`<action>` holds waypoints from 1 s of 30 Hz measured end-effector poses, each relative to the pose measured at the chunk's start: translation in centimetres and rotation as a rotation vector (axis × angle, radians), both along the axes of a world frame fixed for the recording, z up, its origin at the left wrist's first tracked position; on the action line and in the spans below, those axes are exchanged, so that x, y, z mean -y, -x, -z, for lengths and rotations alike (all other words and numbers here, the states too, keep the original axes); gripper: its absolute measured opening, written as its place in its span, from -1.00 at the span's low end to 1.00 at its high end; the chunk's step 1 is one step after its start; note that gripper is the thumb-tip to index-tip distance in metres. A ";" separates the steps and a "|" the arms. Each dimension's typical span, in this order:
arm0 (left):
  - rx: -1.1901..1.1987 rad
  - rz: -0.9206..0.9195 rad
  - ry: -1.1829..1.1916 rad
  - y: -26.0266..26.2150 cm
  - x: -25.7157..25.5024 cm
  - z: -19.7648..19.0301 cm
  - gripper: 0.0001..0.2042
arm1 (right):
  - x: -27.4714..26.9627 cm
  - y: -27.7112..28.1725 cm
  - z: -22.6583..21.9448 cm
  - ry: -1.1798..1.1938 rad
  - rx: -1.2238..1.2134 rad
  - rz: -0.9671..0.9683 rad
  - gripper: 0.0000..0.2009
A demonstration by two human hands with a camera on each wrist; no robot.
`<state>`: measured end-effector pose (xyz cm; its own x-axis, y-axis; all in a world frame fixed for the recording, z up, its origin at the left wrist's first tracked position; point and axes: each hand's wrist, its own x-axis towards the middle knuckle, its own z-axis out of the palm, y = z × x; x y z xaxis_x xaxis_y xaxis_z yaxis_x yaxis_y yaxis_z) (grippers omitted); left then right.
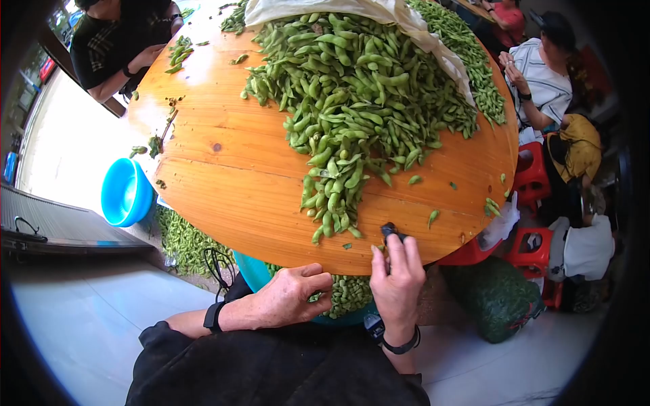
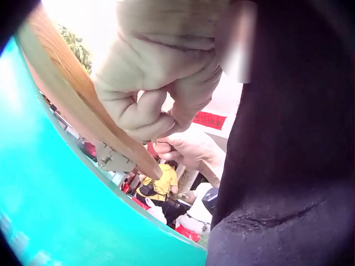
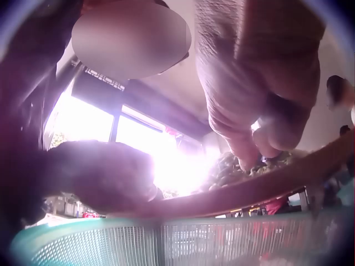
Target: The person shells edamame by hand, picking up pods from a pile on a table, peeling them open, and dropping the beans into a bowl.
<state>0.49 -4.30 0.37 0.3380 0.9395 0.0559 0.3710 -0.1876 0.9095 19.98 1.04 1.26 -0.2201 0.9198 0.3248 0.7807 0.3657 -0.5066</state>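
Observation:
My left hand point(image 1: 298, 294) is over a teal mesh basket point(image 1: 252, 274) at the table's near edge. Its fingers curl in toward the thumb, and no thing shows between them in the left wrist view. Small green beans point(image 1: 349, 296) lie in the basket. Reaching over the wooden table point(image 1: 230, 183), my right hand point(image 1: 396, 281) has its fingertips down close to the top. A small black thing point(image 1: 391, 232) sits right at those fingertips; I cannot tell whether they pinch it. Just beyond, a big heap of green soybean pods point(image 1: 352, 101) spreads toward me.
A pale cloth point(image 1: 447, 57) covers the heap's back. Loose pods point(image 1: 433, 218) and stem scraps point(image 1: 169, 125) dot the table. On the left are a blue basin point(image 1: 128, 193) and pods on the floor point(image 1: 186, 243). Red stools point(image 1: 529, 252), a full green sack point(image 1: 497, 298) and seated people are to the right.

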 end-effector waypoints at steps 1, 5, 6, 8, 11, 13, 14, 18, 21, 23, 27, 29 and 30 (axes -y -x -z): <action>0.005 -0.005 0.021 0.0 0.0 0.0 -0.85 | -0.2 0.6 0.4 -0.053 -0.004 0.003 -0.74; 0.142 -0.066 -0.005 0.6 -0.4 0.2 -0.90 | 0.3 -1.1 0.7 -0.062 0.031 0.066 -0.80; 0.216 -0.082 0.161 1.0 -0.4 -0.1 -0.92 | 0.5 -2.2 0.7 -0.070 0.048 0.108 -0.81; 0.414 -0.107 0.380 1.8 -0.5 -0.8 -0.94 | 0.8 -5.5 0.7 -0.056 0.141 0.216 -0.79; 0.466 -0.250 0.419 4.6 -1.0 -1.7 -0.92 | 1.3 -14.2 1.8 -0.076 0.331 0.605 -0.76; 0.520 -0.496 0.296 7.2 -1.0 -1.4 -0.90 | 1.9 -18.6 2.1 -0.098 0.491 0.837 -0.72; 0.475 -0.574 0.191 8.8 -1.2 -1.3 -0.90 | 1.7 -18.3 1.5 -0.220 0.435 0.771 -0.74; 0.331 -0.897 -0.074 12.8 -1.1 -2.1 -0.92 | 0.8 -7.5 -2.4 -0.188 0.108 0.351 -0.84; 0.272 -0.990 -0.099 15.7 0.4 -1.2 -0.90 | 0.9 -1.1 -0.9 -0.227 0.041 -0.196 -0.81; -0.537 -1.027 -0.347 17.4 1.2 0.0 -0.81 | 0.9 2.0 -0.1 -0.210 0.086 -0.329 -0.77; -1.334 -1.107 -0.566 18.6 1.6 -0.3 -0.69 | 0.1 3.0 1.7 -0.267 0.083 -0.401 -0.75; -1.195 -1.131 -0.498 16.8 0.7 -0.8 -0.69 | 0.5 1.6 1.2 -0.246 0.191 -0.257 -0.75; -0.890 -0.989 -0.456 15.2 -0.1 -1.6 -0.70 | 0.7 0.4 0.9 -0.215 0.240 -0.176 -0.77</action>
<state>-14.75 -4.22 1.96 -0.3597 0.7638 0.5360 0.9325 0.2751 0.2339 19.59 0.31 0.33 -0.4623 0.7776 0.4261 0.7838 0.5831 -0.2136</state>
